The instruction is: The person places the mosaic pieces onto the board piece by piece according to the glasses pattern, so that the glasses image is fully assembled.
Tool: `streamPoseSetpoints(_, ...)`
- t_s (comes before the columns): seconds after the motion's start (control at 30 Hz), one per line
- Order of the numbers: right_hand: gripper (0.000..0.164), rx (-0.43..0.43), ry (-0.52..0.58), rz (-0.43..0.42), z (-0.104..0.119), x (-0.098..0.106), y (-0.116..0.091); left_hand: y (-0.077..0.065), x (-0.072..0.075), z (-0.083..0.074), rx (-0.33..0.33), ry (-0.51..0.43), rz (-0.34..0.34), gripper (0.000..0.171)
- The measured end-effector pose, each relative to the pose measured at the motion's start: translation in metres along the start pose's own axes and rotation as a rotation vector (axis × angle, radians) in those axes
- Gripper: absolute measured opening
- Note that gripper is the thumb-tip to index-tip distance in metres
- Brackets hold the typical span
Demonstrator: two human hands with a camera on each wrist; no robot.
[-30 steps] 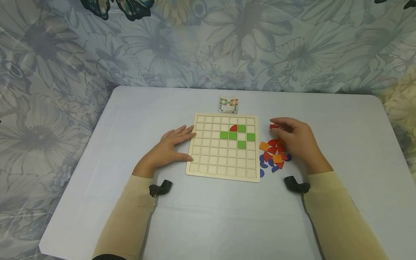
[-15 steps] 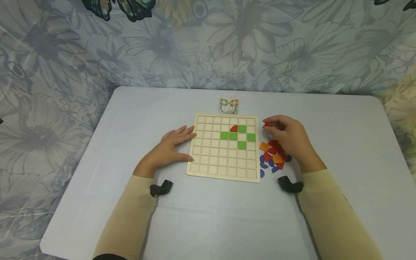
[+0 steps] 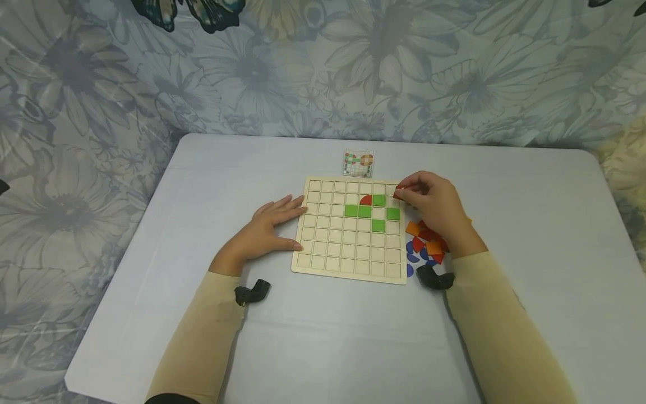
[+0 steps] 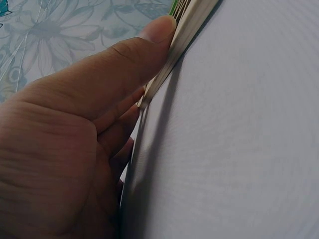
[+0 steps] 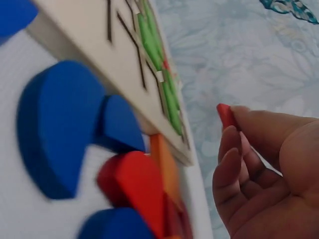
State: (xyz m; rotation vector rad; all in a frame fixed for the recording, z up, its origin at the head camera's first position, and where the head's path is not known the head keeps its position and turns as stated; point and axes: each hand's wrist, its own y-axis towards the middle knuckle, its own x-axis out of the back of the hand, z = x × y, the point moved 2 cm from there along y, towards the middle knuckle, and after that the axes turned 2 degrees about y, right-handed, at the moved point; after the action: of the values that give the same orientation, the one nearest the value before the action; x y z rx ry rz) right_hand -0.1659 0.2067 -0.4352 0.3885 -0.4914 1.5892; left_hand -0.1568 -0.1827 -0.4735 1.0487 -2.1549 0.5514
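Note:
A pale wooden grid board (image 3: 348, 249) lies on the white table, with several green squares (image 3: 365, 211) and one red quarter-circle piece (image 3: 365, 200) set in its cells. My left hand (image 3: 264, 227) rests at the board's left side, fingers spread, the thumb touching its edge in the left wrist view. Between thumb and fingertips my right hand (image 3: 436, 205) pinches a small red piece (image 5: 227, 115), above the board's upper right corner. The piece's full shape is hidden by the fingers. Below that hand lie loose red (image 5: 142, 186), orange (image 3: 412, 228) and blue pieces (image 5: 60, 127).
A small printed card (image 3: 359, 163) showing a coloured grid pattern lies behind the board. The loose pieces sit close against the board's right edge. A flower-printed cloth (image 3: 282, 73) stands behind the table (image 3: 323, 348).
The right hand has moved left with the red piece, from over the loose pieces to the board's upper right corner. The left hand stays at the board's edge.

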Motion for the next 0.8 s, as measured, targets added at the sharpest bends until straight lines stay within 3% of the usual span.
streamPoseSetpoints(0.13,0.025,-0.049,-0.033,0.043,-0.006,-0.006,0.004,0.0,0.0,-0.002,0.002,0.009,0.0,0.093)
streamPoseSetpoints(0.27,0.021,-0.033,-0.055,0.069,-0.011,-0.01,0.005,0.0,0.001,-0.002,0.004,0.005,0.001,0.093)
streamPoseSetpoints(0.8,0.03,-0.055,-0.041,0.035,-0.013,-0.014,0.004,0.001,-0.001,0.002,-0.008,-0.005,-0.005,0.093)
